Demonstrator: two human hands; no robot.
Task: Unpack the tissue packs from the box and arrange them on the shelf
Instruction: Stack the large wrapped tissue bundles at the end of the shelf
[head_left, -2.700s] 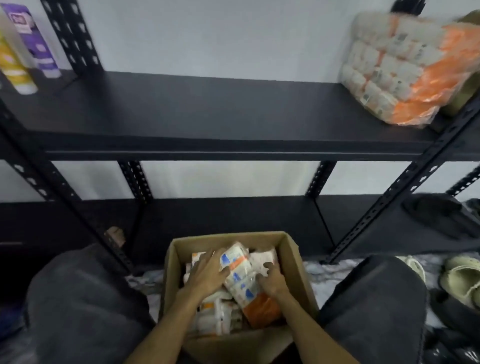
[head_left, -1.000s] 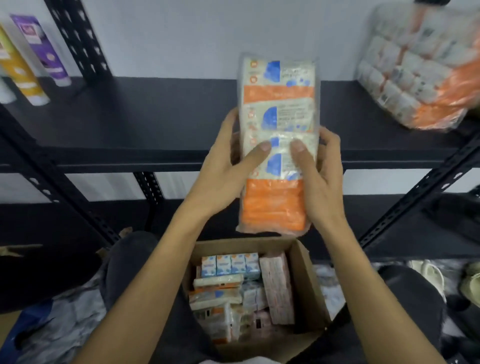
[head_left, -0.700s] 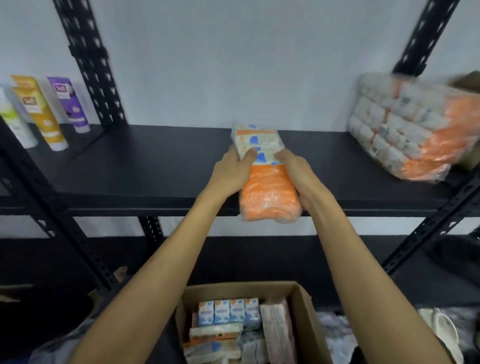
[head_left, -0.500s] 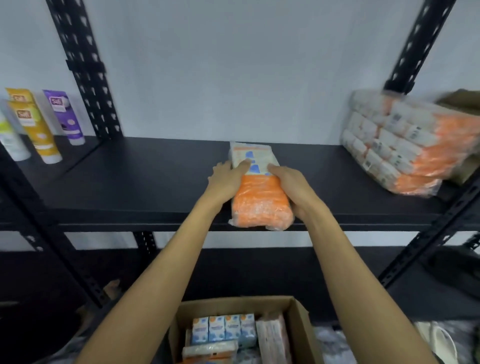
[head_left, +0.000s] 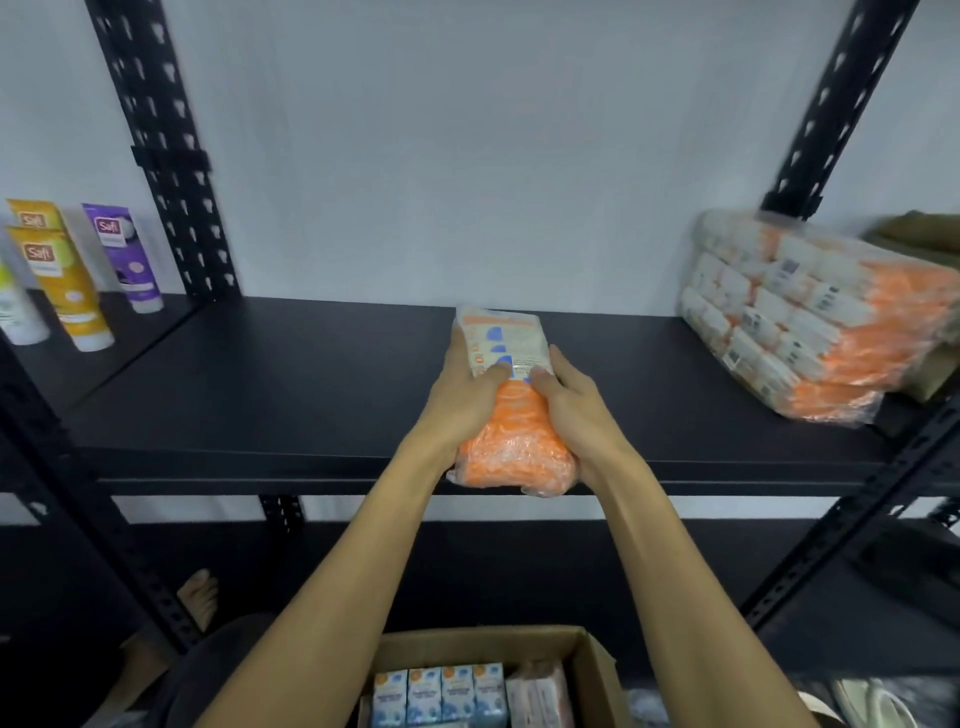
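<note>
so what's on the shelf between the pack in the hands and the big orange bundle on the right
Nothing: in the head view, bare black shelf runs from the tissue pack to the wrapped bundle.

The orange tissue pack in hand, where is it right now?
In the head view the orange tissue pack lies mid-shelf on the black shelf, its near end overhanging the front edge, held between the left hand and right hand.

yellow tubes (head_left: 62, 280) and purple tube (head_left: 123, 257) standing far left of the fingers; olive fabric (head_left: 919, 236) far right.
</note>
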